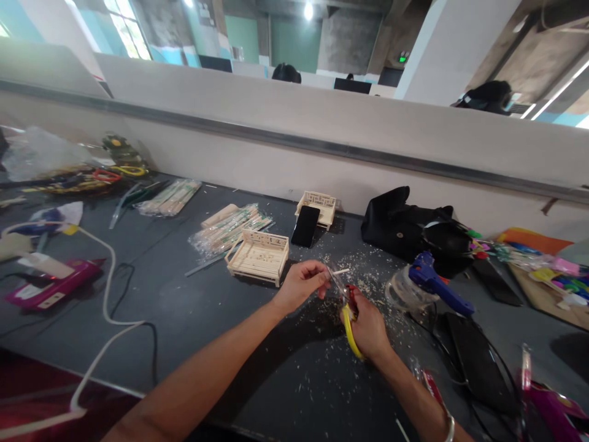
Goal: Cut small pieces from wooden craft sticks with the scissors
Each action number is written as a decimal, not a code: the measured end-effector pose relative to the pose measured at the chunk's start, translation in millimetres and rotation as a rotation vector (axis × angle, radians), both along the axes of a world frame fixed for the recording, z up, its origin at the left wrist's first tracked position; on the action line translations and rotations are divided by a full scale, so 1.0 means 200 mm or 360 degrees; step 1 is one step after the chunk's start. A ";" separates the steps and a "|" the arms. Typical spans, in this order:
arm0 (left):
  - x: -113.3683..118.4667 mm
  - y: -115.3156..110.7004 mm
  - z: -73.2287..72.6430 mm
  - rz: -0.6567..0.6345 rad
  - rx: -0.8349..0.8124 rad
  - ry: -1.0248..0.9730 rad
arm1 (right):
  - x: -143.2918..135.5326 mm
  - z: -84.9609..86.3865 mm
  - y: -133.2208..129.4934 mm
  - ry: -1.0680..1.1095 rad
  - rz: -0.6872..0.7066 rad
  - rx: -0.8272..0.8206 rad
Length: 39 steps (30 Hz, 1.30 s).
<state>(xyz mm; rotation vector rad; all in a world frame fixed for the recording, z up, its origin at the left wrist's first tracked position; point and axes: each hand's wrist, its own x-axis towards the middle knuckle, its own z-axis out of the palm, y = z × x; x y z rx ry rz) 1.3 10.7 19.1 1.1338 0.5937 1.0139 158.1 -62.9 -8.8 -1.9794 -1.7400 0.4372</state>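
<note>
My right hand point(368, 325) is closed round the handles of a pair of scissors point(352, 334) with yellow and red grips. Their blades point up and left, toward my left hand point(306, 282). Between the fingertips of that hand is a short pale wooden stick point(341, 271), which lies across the blades. Behind my left hand stands a small bench-like model point(258, 256) made of pale sticks. Farther back is a second stick model point(321, 207), with a black phone point(305, 226) leaning against its front. Tiny pale offcuts are scattered on the dark table under my hands.
Packs of wooden sticks point(237, 230) lie at the back left. To the right are a blue glue gun point(439, 285) on a clear jar point(400, 288), a black bag point(405, 224) and cables. A magenta power strip point(55, 285) with a white cord sits left. A low partition point(257, 153) bounds the table.
</note>
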 end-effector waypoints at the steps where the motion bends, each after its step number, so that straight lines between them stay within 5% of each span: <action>1: 0.00 0.00 0.00 0.0009 0.0021 0.0021 | 0.00 -0.01 0.00 0.0005 0.0006 0.0016; 21: 0.02 -0.02 -0.02 -0.0065 0.0117 0.0037 | 0.00 -0.05 -0.01 -0.0057 0.0156 0.0305; 31: 0.02 -0.03 -0.03 -0.0031 0.0170 0.0152 | -0.01 -0.04 -0.01 0.0075 0.0132 0.0150; 39: 0.01 -0.03 -0.04 0.0180 0.0672 0.0613 | -0.01 -0.01 0.00 0.0025 0.0086 0.0008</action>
